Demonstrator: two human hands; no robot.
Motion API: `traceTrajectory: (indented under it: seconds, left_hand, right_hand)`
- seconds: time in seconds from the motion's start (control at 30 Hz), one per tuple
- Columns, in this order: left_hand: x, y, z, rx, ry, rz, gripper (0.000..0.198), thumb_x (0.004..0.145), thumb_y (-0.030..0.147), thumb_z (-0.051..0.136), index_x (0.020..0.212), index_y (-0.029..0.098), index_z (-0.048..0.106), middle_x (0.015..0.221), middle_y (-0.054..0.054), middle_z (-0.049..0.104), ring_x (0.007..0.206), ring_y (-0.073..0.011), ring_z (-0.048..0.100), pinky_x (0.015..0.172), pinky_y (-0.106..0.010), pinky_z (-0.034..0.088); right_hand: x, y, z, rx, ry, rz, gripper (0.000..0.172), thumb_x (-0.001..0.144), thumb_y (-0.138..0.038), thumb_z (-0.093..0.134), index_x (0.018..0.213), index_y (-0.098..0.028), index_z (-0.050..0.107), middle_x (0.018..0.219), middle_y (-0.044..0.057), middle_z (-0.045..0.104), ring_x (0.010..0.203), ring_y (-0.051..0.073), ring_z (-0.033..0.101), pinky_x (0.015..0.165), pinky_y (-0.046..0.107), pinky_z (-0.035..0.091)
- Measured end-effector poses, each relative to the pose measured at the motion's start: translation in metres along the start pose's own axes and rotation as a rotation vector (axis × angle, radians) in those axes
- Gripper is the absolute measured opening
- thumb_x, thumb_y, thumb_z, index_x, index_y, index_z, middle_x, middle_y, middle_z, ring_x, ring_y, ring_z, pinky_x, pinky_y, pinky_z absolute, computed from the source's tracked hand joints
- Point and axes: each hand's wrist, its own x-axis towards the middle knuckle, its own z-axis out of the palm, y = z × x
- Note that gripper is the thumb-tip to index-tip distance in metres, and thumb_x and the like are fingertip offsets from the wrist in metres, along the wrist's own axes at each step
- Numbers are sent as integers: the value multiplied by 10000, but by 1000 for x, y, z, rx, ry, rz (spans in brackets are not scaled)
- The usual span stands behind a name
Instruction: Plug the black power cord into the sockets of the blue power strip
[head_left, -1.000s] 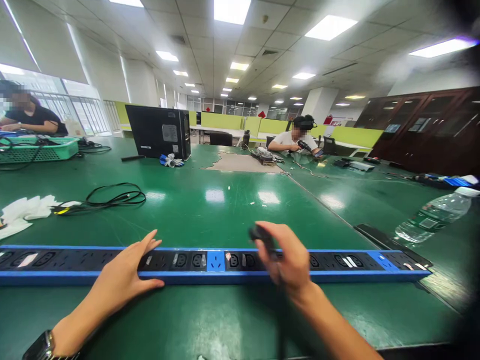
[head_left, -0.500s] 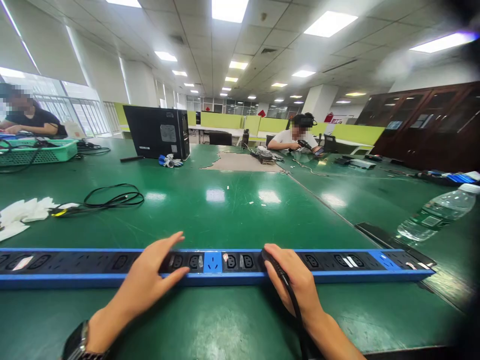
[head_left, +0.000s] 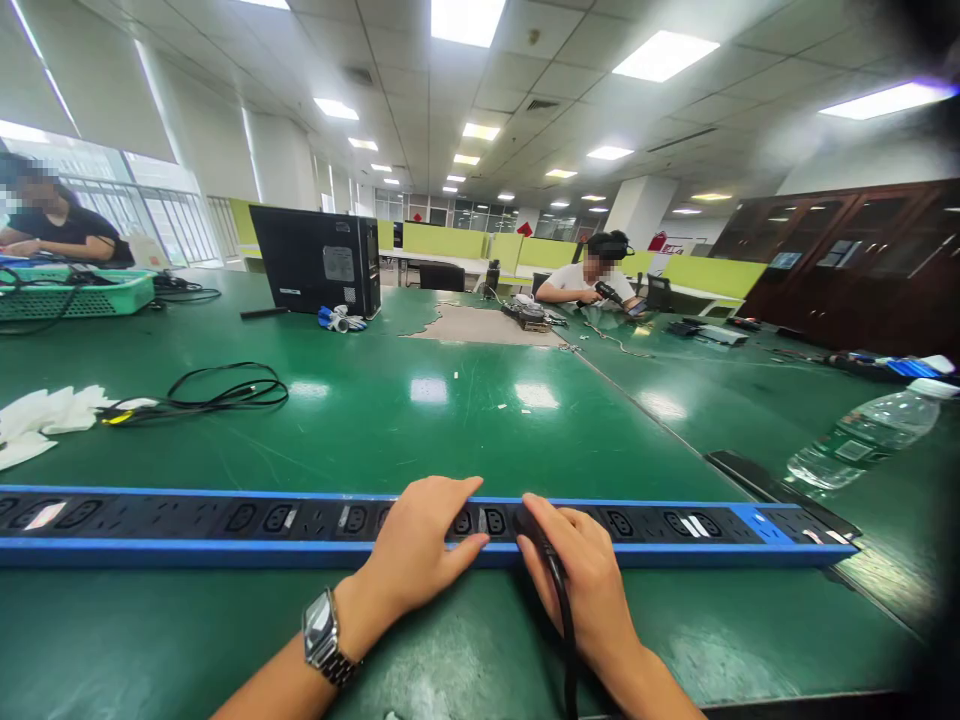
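Black plug (head_left: pixel 530 528) pinched between the thumb and fingers of our right hand (head_left: pixel 585 565), held against the long blue-and-black power strip (head_left: pixel 300 553); we cannot tell whether it is seated in a socket. Its cable (head_left: pixel 568 640) runs toward the near table edge. Just left, our left hand (head_left: pixel 416 540) is spread over the strip, thumb and forefinger parted toward the near and far rails (fingertip contact: we cannot tell). Metal-banded watch (head_left: pixel 321 630) on the left wrist.

We note the strip lying left to right across the near part of the green table (head_left: pixel 420 440). Beyond its right end: a dark flat object (head_left: pixel 750 478) and a clear bottle (head_left: pixel 862 440). Beyond its left part: coiled black cord (head_left: pixel 225 397), beside crumpled white sheets (head_left: pixel 56 425).

Farther off, we see a black computer case (head_left: pixel 315 262), a blue-and-white bundle (head_left: pixel 342 319) near its foot, and left of it a green basket (head_left: pixel 97 297). A person in white (head_left: pixel 574 283), far side, holds a black tool (head_left: pixel 609 293).
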Motion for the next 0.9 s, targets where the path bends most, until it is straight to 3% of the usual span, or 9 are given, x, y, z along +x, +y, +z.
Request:
traceTrajectory:
  seconds: [0.13, 0.23, 0.33, 0.43, 0.5, 0.53, 0.6, 0.67, 0.9]
  left_hand:
    - [14, 23, 20, 21, -87, 70, 519, 846, 276, 665, 1338, 209, 515, 1264, -115, 649, 1131, -275, 605, 972, -473, 492]
    - [27, 41, 46, 113, -122, 83, 441, 860, 215, 629, 1294, 205, 553, 1167, -112, 680, 1060, -283, 629, 897, -459, 528]
    - [33, 48, 55, 98, -14, 114, 322, 918, 145, 475, 1207, 203, 604, 1075, -97, 701, 986, -241, 654, 855, -403, 544]
    - [23, 34, 30, -14, 240, 102, 334, 960, 191, 417, 1257, 208, 568, 1165, -109, 687, 1052, -221, 652, 915, -382, 535]
    - [8, 15, 2, -64, 373, -19, 325, 954, 247, 476, 1266, 209, 560, 1157, -102, 704, 1053, -219, 667, 931, -370, 541]
    - [0, 4, -12, -73, 384, -107, 321, 942, 279, 517, 1251, 209, 570, 1140, -92, 716, 1027, -221, 682, 920, -366, 550]
    - [-15, -16, -34, -68, 330, -220, 311, 923, 354, 564, 1192, 207, 612, 1071, -71, 744, 941, -219, 711, 862, -350, 574]
    - [-27, -30, -44, -68, 228, -227, 308, 914, 371, 576, 1164, 202, 638, 1049, -64, 755, 913, -215, 719, 843, -340, 581]
    - [-30, -30, -28, 37, -28, -130, 339, 860, 208, 608, 1197, 236, 637, 1152, -65, 728, 1044, -238, 677, 914, -404, 543]
  right_hand:
    - [-12, 16, 2, -129, -61, 30, 763, 826, -486, 589, 1472, -160, 346, 1257, 157, 637, 1147, 321, 567, 1000, 548, 407]
    - [-18, 23, 6, -225, -95, -5, 720, 822, -468, 571, 1448, -163, 386, 1362, 158, 577, 1245, 340, 509, 1046, 550, 360]
    - [-20, 26, 9, -254, -108, -22, 652, 825, -471, 573, 1395, -174, 464, 1363, 144, 584, 1244, 329, 514, 1048, 529, 360]
    - [-21, 25, 11, -257, -101, 1, 697, 814, -579, 577, 1371, -168, 499, 1348, 149, 597, 1246, 338, 511, 1034, 531, 368]
    - [-20, 24, 12, -255, -103, 29, 738, 804, -647, 562, 1372, -179, 504, 1347, 148, 598, 1252, 339, 509, 1033, 531, 366]
    - [-20, 23, 12, -254, -103, 38, 748, 803, -668, 553, 1371, -184, 507, 1349, 146, 598, 1255, 339, 508, 1033, 530, 364]
    - [-20, 22, 13, -255, -98, 41, 746, 809, -681, 535, 1365, -185, 513, 1350, 143, 598, 1255, 338, 510, 1029, 528, 364]
    - [-20, 22, 14, -263, -83, 28, 737, 819, -681, 524, 1354, -174, 520, 1343, 144, 604, 1247, 342, 515, 1017, 534, 367]
    - [-18, 20, 12, -246, -74, 31, 738, 809, -691, 537, 1336, -175, 523, 1328, 153, 611, 1218, 363, 533, 994, 582, 361]
